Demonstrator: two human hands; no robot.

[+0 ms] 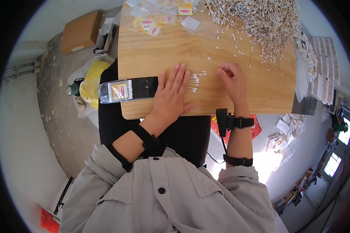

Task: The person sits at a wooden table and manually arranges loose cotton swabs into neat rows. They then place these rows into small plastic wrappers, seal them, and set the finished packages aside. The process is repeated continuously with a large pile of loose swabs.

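My left hand point(171, 95) lies flat, fingers together, on a wooden board point(260, 89), pressing on a small row of cotton swabs point(193, 79) whose tips stick out past my fingertips. My right hand point(232, 79) rests on the board just right of that row, fingers curled down toward the wood; whether it pinches a swab is hidden. A large loose heap of cotton swabs point(260, 23) covers the far right of the board. A filled clear packet of swabs point(118, 91) lies at the board's left edge on a black strip.
Empty clear bags with yellow-red labels point(155, 21) sit at the board's far left. Packed swab packets point(322, 70) lie in rows to the right. A cardboard box point(81, 32), a yellow bag point(92, 79) and a green bottle point(73, 88) sit on the floor at left.
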